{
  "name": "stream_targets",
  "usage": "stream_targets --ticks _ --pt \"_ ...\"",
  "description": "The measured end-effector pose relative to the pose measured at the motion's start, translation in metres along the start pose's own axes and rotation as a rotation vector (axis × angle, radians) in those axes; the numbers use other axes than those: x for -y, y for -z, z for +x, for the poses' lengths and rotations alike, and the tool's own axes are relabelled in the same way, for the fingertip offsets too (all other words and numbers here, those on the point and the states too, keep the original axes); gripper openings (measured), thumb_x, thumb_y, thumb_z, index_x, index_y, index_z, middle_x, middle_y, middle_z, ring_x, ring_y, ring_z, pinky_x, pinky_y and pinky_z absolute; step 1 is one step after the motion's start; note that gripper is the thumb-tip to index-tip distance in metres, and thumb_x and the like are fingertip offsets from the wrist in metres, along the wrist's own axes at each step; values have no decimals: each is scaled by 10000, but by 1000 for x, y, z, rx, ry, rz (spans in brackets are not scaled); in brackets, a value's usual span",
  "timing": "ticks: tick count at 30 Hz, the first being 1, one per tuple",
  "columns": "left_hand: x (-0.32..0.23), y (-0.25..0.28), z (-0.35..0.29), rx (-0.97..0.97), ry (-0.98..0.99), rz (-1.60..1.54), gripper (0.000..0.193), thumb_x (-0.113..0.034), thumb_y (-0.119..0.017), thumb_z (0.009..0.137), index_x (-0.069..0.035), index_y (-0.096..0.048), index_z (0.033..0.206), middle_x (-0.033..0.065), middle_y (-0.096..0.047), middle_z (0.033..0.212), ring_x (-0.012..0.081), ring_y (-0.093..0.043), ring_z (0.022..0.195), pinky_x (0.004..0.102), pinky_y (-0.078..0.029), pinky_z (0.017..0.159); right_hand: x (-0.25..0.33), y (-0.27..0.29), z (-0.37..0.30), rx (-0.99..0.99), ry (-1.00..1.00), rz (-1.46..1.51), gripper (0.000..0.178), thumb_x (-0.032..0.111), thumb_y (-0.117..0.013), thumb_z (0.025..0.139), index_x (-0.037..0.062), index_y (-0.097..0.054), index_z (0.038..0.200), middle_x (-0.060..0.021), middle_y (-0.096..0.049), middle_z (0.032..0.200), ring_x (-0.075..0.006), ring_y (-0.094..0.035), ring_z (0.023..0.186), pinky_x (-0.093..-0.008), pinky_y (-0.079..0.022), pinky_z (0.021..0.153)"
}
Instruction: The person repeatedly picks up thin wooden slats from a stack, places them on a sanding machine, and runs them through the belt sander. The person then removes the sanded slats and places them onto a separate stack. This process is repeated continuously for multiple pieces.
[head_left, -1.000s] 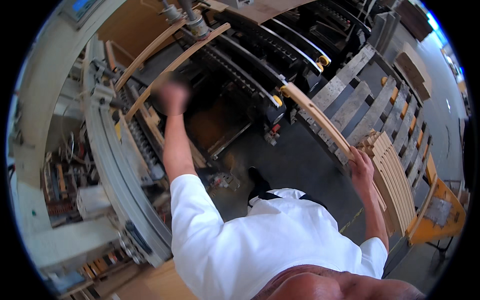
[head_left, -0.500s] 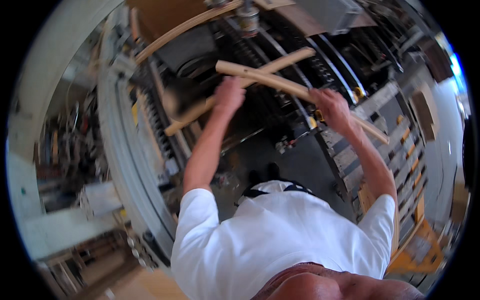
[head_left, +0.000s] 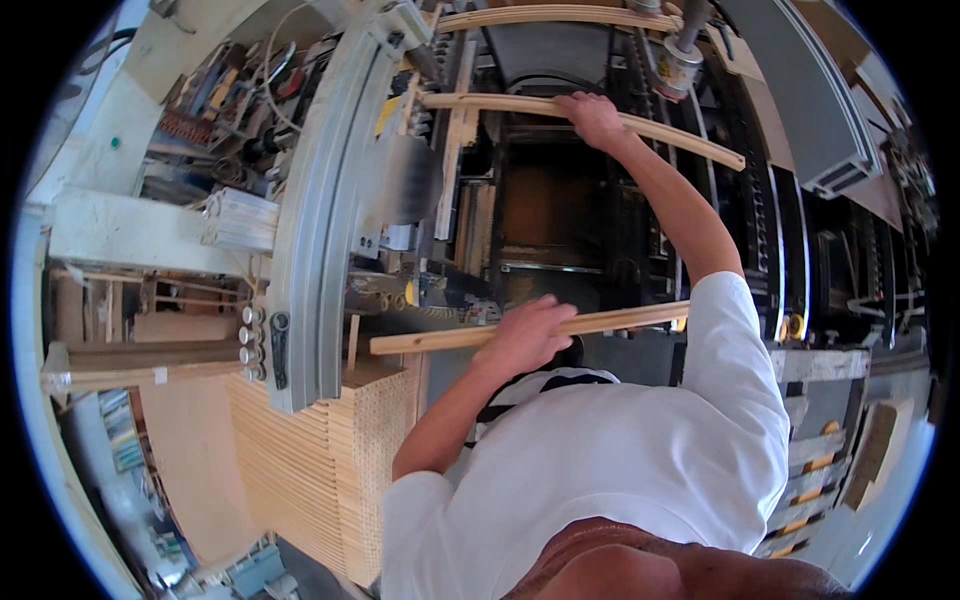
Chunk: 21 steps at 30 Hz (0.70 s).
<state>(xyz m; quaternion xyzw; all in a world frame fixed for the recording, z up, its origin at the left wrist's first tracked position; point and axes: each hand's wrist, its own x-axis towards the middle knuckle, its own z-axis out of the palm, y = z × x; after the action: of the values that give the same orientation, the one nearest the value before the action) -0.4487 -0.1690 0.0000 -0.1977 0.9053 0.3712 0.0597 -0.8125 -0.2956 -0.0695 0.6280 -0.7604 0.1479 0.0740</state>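
Note:
My left hand [head_left: 530, 332] is close to my body, closed around a pale wooden strip [head_left: 430, 341] that lies roughly crosswise in front of my waist. The strip's right end passes behind my right sleeve. Farther out, my right hand [head_left: 596, 121] grips a second wooden strip [head_left: 690, 142] from above. That strip spans the dark machine frame [head_left: 500, 200], its left end near the row of fittings by the grey metal beam [head_left: 325, 220]. A third wooden strip [head_left: 560, 15] lies across the frame at the far side.
A tall stack of wooden strips [head_left: 365, 470] stands at the lower left, beside the beam's near end. A cylindrical machine head [head_left: 678, 70] hangs at the far right of my right hand. A grey metal housing [head_left: 800, 90] and slatted pallet [head_left: 815, 460] are on the right.
The view has swung left. The two strips, crossed before, are now apart: my right hand's strip lies farther out across the frame, and my left hand's strip is closer to my body.

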Motion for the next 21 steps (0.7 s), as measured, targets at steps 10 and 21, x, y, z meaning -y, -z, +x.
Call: stream_targets --ticks 10,21 --pt "39 -10 -177 -352 542 -170 431 -129 -793 736 -25 -660 1133 146 -667 1045 286 -645 960 342 -508 832 -38 -20 46 -84 -143 -101 248 257 -637 859 131 -623 1072 -109 -647 1052 -329 -628 1005 -454 -469 861" --pt "55 -80 -299 -564 1058 -574 359 -76 -751 751 32 -666 1083 50 -681 849 103 -598 748 259 -483 686 -24 -21 59 -35 -185 -147 222 241 -604 877 141 -628 1074 -112 -652 1074 -326 -627 1031 -466 -469 866"
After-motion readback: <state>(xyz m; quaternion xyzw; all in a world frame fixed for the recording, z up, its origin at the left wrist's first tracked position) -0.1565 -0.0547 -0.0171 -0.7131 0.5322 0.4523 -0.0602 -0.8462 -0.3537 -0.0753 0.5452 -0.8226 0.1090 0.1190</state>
